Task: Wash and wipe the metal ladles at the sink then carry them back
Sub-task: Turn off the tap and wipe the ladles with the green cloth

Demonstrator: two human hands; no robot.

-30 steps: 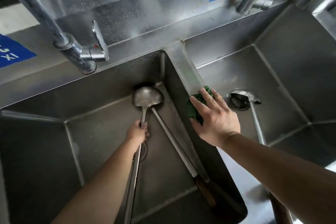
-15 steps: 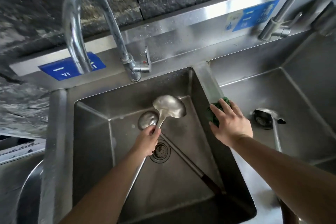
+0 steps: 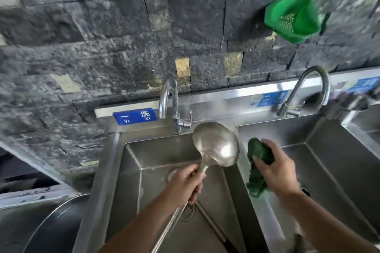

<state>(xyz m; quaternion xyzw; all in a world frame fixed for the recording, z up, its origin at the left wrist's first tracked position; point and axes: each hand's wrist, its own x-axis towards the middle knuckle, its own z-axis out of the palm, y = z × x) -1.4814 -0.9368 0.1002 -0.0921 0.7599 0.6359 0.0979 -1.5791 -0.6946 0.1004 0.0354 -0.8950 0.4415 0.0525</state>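
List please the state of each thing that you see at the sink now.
Ladle: lifted above the left basin, held by the handle.
Left hand: grips the ladle handle.
Green cloth: bunched, hanging from the right hand.
Left tap: no water visible.
Second handle: lying in the basin.

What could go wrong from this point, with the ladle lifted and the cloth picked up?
1. The left hand grips the raised ladle low on its long handle, so the bowl could swing into the faucet close behind it.
2. The green cloth hangs loosely from the right hand and may slip.
3. A second ladle handle lies across the left basin, easy to knock.
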